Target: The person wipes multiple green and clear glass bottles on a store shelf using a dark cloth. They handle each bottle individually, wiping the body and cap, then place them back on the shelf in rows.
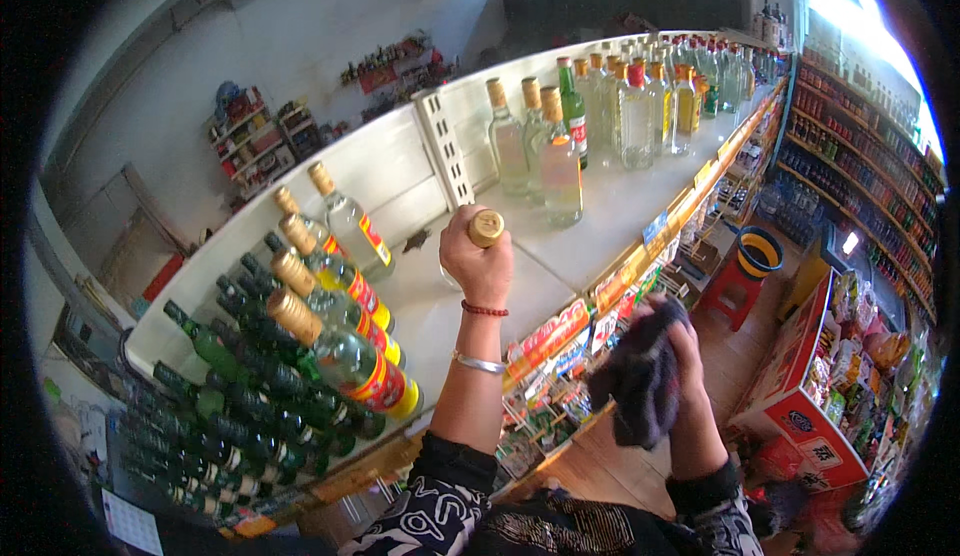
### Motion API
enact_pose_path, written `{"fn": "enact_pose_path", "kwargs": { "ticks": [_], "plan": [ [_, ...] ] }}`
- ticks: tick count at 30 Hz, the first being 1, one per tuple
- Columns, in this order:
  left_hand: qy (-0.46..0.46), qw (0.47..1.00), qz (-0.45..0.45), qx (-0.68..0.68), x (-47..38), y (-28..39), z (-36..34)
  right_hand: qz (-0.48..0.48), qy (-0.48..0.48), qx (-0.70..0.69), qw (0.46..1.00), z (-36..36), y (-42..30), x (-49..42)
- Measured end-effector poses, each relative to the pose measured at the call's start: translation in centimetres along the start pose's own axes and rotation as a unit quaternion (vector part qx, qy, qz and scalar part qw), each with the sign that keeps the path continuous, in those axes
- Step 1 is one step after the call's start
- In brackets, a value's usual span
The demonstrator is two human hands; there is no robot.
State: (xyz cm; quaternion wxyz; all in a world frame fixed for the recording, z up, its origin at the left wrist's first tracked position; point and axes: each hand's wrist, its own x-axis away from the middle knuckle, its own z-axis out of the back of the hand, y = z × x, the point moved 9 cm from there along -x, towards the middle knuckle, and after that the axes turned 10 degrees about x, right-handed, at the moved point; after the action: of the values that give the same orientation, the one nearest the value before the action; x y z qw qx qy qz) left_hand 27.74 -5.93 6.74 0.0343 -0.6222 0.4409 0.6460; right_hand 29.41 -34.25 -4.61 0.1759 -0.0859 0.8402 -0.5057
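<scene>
My left hand [474, 260] grips a bottle by its neck over the white shelf [540, 271]. Its gold cap [486, 228] sticks up out of my fist, and most of the glass is hidden below. Bunched in my right hand [688, 357] is a dark cloth [637, 383], held in front of the shelf edge. To the left of my left hand stand gold-capped clear bottles with red and yellow labels [367, 361]. Beyond it, several clear bottles with gold caps [561, 173] are grouped near a green bottle [574, 110].
Many dark green bottles [247, 406] crowd the shelf's left end. More clear bottles [637, 121] line its far part. Packaged goods [555, 331] hang below the shelf edge. On the floor at right are a red stool [731, 286] with basins [759, 251] and a red carton [806, 406] of packets.
</scene>
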Motion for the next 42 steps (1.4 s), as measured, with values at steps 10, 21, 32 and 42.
{"fn": "enact_pose_path", "kwargs": {
  "ticks": [10, 21, 32, 42],
  "plan": [
    [-0.158, 0.978, -0.099, -0.096, 4.2, 9.8, 4.5, 0.116, -0.187, 0.166, 0.961, -15.3, -2.7, -2.4],
    [-0.199, 0.976, -0.044, -0.074, 3.6, 9.3, 6.2, 0.048, -0.109, 0.138, 0.983, -17.7, -1.6, -1.3],
    [-0.254, 0.966, -0.032, -0.047, 3.5, 9.2, 5.3, 0.240, -0.136, 0.253, 0.927, -18.8, -5.1, 1.3],
    [-0.217, 0.976, 0.017, -0.001, 3.4, 8.9, 6.3, 0.069, -0.088, 0.091, 0.990, -16.3, -0.3, 0.4]
  ]
}}
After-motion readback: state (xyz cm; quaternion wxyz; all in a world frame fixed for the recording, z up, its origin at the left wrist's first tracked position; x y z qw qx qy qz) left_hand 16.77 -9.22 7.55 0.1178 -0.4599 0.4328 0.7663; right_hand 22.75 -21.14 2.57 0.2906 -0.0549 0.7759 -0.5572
